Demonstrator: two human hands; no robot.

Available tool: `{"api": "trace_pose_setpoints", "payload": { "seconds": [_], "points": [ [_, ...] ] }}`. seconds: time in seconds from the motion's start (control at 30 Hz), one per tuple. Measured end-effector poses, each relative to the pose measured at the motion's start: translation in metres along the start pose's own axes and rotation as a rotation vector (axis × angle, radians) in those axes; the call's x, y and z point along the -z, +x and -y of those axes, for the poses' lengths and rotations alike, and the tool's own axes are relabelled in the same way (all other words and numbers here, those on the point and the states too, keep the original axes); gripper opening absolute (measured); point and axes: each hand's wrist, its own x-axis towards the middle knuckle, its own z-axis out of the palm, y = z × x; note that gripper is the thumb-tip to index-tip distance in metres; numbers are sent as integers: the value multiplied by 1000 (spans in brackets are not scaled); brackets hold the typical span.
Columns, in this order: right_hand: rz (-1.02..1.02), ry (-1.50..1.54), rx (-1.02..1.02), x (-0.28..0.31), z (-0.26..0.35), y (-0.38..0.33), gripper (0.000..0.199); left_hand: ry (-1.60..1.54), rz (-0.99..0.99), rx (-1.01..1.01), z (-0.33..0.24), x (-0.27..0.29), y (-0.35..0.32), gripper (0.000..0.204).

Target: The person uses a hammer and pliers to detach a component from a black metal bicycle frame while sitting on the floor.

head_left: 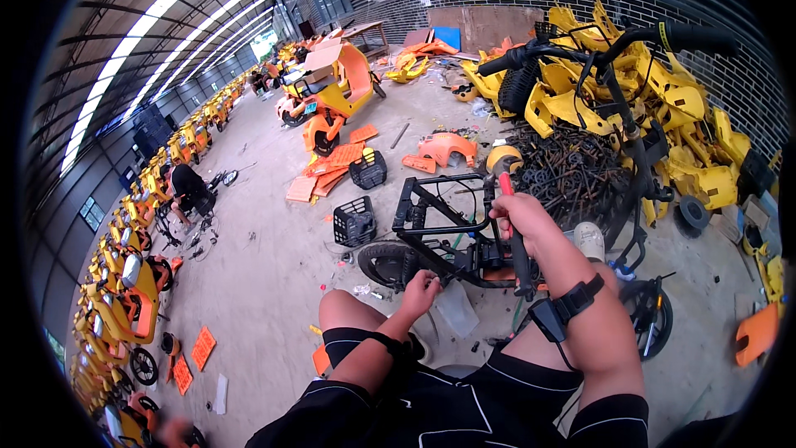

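In front of my knees is a stripped black e-bike frame [427, 250], with its rear wheel [388, 264] at the left. My right hand [527, 217] is closed around a red-handled tool [505, 185] over the frame's right part. The tool's exact kind is unclear. My left hand [422, 289] is low beside the rear wheel, fingers curled together. Whatever they pinch, if anything, is too small to make out. A clear plastic bag [456, 309] lies beneath the frame, near that hand.
Handlebars [609, 50] rise at the right above a front wheel [647, 321]. Behind lie dark metal parts [568, 170] and yellow panels [688, 108]. Black baskets [354, 221] and orange panels [319, 178] sit farther left. Yellow bikes [133, 290] line the left; a person [189, 185] crouches there.
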Motion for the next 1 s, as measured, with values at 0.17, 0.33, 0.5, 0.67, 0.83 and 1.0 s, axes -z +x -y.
{"api": "trace_pose_setpoints", "payload": {
  "seconds": [0.17,0.33,0.5,0.67,0.83,1.0],
  "points": [
    [-41,1,6,5,12,-19,13,-143,-43,-30,-60,-8,36,17],
    [-48,44,-18,2,14,-22,13,-281,27,-120,-83,-11,74,15],
    [-40,23,27,-8,13,-22,16,-319,-64,-90,-74,-6,125,17],
    [-128,177,1,-6,10,-35,24,-306,17,-103,-73,-27,174,15],
    [-153,218,50,-22,26,-44,31,-324,81,-34,-74,-35,227,14],
    [-31,90,27,-36,47,-13,35,-426,27,184,-56,-38,246,17]
  ]
}}
